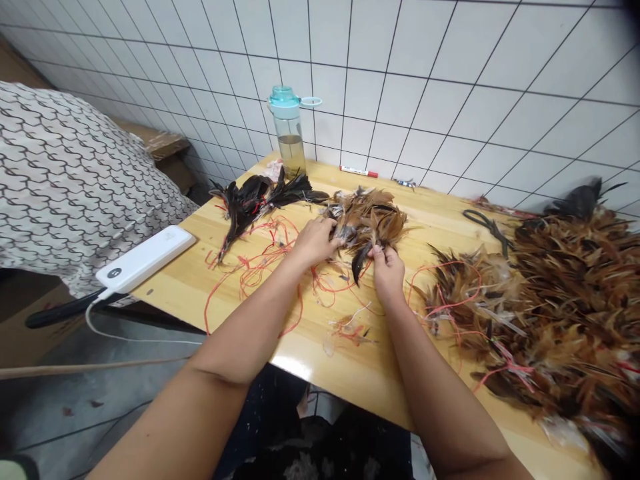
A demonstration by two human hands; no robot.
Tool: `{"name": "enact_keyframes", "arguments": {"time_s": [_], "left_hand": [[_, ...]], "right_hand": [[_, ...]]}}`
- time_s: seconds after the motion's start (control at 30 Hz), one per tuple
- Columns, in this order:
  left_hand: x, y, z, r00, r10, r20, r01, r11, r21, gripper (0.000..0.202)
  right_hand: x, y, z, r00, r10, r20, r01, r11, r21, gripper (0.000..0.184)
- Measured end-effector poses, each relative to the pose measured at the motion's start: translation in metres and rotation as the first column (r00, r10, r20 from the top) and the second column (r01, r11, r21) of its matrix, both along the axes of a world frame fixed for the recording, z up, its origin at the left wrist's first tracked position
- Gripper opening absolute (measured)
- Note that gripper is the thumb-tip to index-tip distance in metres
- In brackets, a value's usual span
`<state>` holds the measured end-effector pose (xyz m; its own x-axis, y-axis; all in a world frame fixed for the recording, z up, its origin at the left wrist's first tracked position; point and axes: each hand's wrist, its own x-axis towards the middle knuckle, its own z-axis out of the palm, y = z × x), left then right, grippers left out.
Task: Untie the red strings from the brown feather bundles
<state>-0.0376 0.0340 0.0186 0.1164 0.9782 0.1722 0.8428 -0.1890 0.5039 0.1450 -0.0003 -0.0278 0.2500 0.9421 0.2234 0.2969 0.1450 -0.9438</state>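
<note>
A small bunch of brown feathers (370, 213) lies on the wooden table in front of me. My left hand (315, 241) is at its left side, fingers curled into the fluffy quill ends; its fingertips are partly hidden. On the near side my right hand (389, 272) pinches feathers between thumb and finger, by a dark curved feather (361, 261) that points toward me. Tangled red string (257, 267) spreads beside and under my left forearm. Black feathers (245, 200), some tied with red string, lie at the back left.
A large heap of brown feathers (575, 287) covers the table's right side. A water bottle (290, 137), a red-capped marker (359, 171) and a black cord loop (487, 227) are toward the back. A white power bank (147, 259) with a cable sits at the left edge, near patterned fabric (75, 173).
</note>
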Motion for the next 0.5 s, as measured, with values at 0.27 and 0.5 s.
{"name": "enact_keyframes", "arguments": {"time_s": [0.27,0.5], "left_hand": [[-0.01,0.005,0.0,0.999,0.042,0.002,-0.042,0.999,-0.016,0.029],[0.005,0.001,-0.008,0.997,0.082,-0.01,-0.082,0.996,0.032,0.012]], "right_hand": [[0.001,0.001,0.0,1.0,-0.008,0.022,0.008,1.0,0.0,0.034],[0.0,-0.001,0.002,1.0,0.001,0.02,-0.001,1.0,0.001,0.033]]}}
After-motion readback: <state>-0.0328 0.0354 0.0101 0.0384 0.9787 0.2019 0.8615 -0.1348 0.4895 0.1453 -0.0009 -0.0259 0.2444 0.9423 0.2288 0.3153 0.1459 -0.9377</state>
